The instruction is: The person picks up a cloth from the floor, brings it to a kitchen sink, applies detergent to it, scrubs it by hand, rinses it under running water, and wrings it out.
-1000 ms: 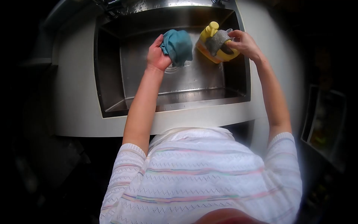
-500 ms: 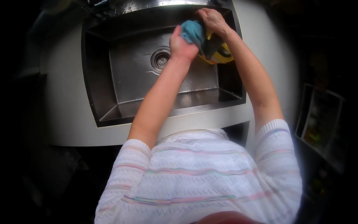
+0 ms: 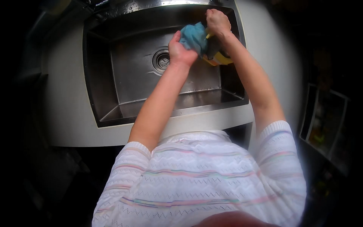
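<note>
A crumpled blue cloth (image 3: 194,37) rests in my left hand (image 3: 180,53), which is turned palm up over the sink with its fingers curled around the cloth. My right hand (image 3: 219,23) is closed on the top of what looks like a spray bottle (image 3: 220,59), with a yellow part sticking out below the fingers towards the cloth. The bottle's body is dark and yellow, and my right wrist and forearm hide much of it. Both hands are near the sink's back right corner, close together.
Below the hands is a dark metal sink (image 3: 143,89) with a round drain (image 3: 163,61) left of my left wrist. Water drops dot the metal ledge at the back. A pale countertop (image 3: 68,102) surrounds the sink. At the right stands a dim rack-like frame (image 3: 325,121).
My left hand and the cloth have shifted slightly left and down. My right hand has turned a little on the bottle, and less of the bottle's yellow part shows now.
</note>
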`<state>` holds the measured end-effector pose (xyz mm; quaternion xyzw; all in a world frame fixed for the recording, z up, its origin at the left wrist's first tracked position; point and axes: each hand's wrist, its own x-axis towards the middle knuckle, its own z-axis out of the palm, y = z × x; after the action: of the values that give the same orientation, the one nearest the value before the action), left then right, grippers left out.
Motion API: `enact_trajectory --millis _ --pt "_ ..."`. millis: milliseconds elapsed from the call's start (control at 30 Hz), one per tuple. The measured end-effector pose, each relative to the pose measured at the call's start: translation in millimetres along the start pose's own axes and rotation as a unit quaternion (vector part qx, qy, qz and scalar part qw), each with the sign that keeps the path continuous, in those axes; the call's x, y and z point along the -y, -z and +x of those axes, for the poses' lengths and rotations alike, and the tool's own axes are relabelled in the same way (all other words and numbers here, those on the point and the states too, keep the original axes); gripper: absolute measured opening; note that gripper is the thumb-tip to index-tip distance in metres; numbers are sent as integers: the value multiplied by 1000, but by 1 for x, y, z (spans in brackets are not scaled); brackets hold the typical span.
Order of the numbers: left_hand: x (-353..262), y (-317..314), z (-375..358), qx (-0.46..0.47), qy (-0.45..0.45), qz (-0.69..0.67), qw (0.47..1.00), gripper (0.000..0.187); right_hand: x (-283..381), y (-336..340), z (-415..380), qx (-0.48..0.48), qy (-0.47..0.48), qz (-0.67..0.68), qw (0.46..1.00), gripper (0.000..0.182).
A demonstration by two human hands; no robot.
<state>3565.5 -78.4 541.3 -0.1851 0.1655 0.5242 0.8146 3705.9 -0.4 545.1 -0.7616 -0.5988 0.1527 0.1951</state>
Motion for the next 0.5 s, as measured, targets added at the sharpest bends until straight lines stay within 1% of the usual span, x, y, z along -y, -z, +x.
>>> enact_trajectory --millis 33,100,133,167,200,233,300,367,433,467,500 --pt "-6 2 -7 5 9 21 1000 38 -1 1 2 12 -1 -12 1000 39" --pt "-16 8 -23 3 8 16 1000 40 -3 6 6 10 43 -1 999 39" --pt "-21 11 -30 6 13 16 1000 41 8 20 -2 -13 64 24 998 39" --pt "-26 13 -37 10 18 17 1000 41 16 37 -10 -39 112 41 992 37" --pt "-32 19 -42 30 30 -7 999 42 37 62 -33 -37 160 184 969 28" --pt "-37 19 -50 24 29 1 999 42 51 77 -54 -34 203 323 924 20" --pt "-43 15 -69 11 28 17 999 42 39 72 -72 36 254 352 900 36" --pt "-51 20 -80 18 16 19 1000 40 36 63 -114 181 175 412 876 38" --pt "-54 23 -87 33 11 8 999 40 24 26 -142 219 67 464 856 41" --pt "-56 28 -89 69 36 -25 997 40 12 4 -146 293 -27 528 797 42" --pt "-60 34 -88 104 61 -57 991 40 3 -14 -147 360 -121 581 720 43"
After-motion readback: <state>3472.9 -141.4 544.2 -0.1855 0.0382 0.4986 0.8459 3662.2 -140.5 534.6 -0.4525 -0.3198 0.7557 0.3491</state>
